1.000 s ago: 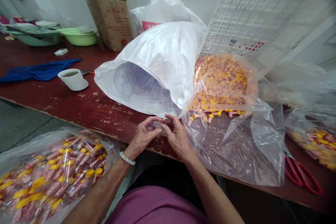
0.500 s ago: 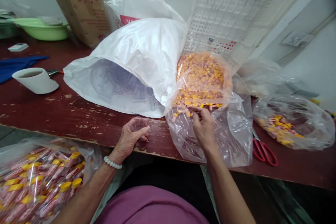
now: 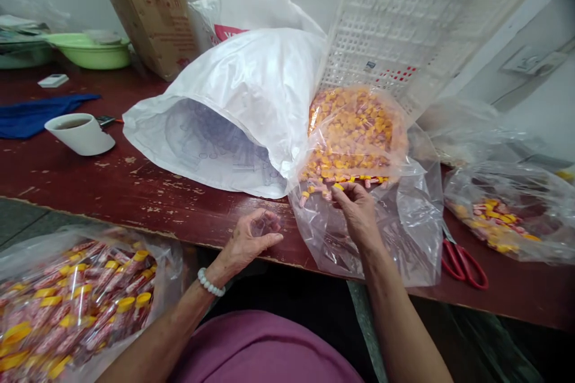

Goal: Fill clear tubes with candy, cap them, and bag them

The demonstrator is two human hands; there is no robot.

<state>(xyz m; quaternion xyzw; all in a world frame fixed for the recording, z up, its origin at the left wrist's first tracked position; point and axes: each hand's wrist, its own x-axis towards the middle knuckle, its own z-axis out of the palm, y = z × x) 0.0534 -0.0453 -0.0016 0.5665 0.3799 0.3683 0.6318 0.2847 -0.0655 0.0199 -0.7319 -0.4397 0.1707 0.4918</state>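
My left hand (image 3: 252, 238) curls around a clear plastic tube (image 3: 265, 225), held just above the table's front edge. At the mouth of a clear plastic bag (image 3: 372, 239), my right hand (image 3: 357, 212) has its fingers pinched on a small yellow-capped tube (image 3: 338, 187). The bag holds a large heap of small pink tubes with yellow caps (image 3: 354, 131); a few lie loose at its mouth, left of my fingertips. A big white sack (image 3: 251, 90) lies open behind my left hand.
At lower left, a bag holds larger filled tubes with yellow caps (image 3: 81, 293). Red-handled scissors (image 3: 465, 263) and another clear bag (image 3: 516, 215) lie right. A white crate (image 3: 390, 24) leans behind. A white cup (image 3: 81, 134), cardboard box (image 3: 157, 24) and green basin (image 3: 90, 51) stand left.
My left hand has moved a little right, towards the bag's mouth, with the clear tube. My right hand stays at the small tubes, turned slightly. The view has shifted somewhat left.
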